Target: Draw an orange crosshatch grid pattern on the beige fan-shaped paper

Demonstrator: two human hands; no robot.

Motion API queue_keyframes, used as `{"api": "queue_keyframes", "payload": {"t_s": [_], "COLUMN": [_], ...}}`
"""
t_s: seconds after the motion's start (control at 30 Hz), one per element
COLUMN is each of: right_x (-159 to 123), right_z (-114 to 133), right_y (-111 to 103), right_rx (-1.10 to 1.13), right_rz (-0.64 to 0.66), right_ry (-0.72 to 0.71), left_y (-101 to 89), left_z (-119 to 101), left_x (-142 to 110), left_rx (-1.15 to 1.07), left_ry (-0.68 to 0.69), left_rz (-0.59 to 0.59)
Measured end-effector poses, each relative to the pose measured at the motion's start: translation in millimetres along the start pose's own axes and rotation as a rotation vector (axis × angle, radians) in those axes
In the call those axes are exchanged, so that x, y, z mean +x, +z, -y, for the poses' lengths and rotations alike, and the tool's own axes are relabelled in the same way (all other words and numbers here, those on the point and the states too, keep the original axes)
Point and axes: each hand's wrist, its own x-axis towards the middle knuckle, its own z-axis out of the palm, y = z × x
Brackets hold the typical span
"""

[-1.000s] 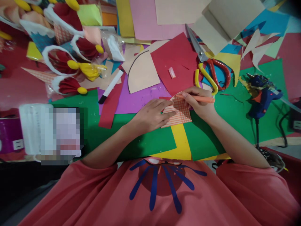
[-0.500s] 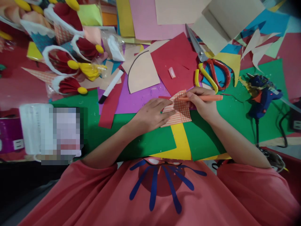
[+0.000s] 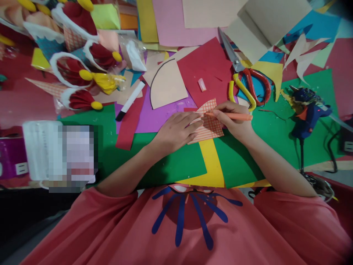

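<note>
My left hand (image 3: 176, 130) lies flat with fingers stretched out, pressing on the left part of a peach paper piece (image 3: 211, 127) covered with an orange grid. My right hand (image 3: 234, 119) is closed round an orange pen (image 3: 237, 116), whose tip touches the paper near its upper middle. The paper rests on green (image 3: 171, 165) and yellow (image 3: 211, 162) sheets in front of me.
Scissors (image 3: 245, 79) with red and yellow handles lie beyond my right hand. A blue glue gun (image 3: 306, 112) sits at the right with its cord. A black-and-white marker (image 3: 129, 101), a peach quarter-circle cutout (image 3: 165, 86) and several paper-craft figures (image 3: 79, 70) fill the far left.
The gridded paper has turned and shifted slightly up under my left hand. The pen has swung a little, its tip staying on the paper.
</note>
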Motion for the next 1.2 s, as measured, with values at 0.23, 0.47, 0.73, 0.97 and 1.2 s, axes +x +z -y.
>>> {"api": "queue_keyframes", "payload": {"t_s": [0.23,0.47,0.73,0.97,1.2], "right_x": [0.9,2.3,-0.7,-2.0,-1.0], "right_z": [0.5,6.4,2.5,1.2,0.6], "right_y": [1.2,-0.7,-0.4,-0.4,0.2], "right_rx": [0.017,0.208,0.139,0.064,0.054], "right_rz": [0.014,0.061,-0.03,0.009,0.023], "right_ry": [0.024,0.145,0.052,0.027,0.004], "left_y": [1.8,2.3,1.6,3.1,2.3], "left_z": [1.3,1.8,1.3,3.5,3.0], "left_x": [-0.2,-0.8,-0.9,-1.8,-1.6], "left_rx": [0.013,0.007,-0.009,0.029,0.027], "left_ry": [0.0,0.014,-0.025,-0.07,-0.084], "left_rz": [0.009,-0.009,0.005,0.04,0.067]}}
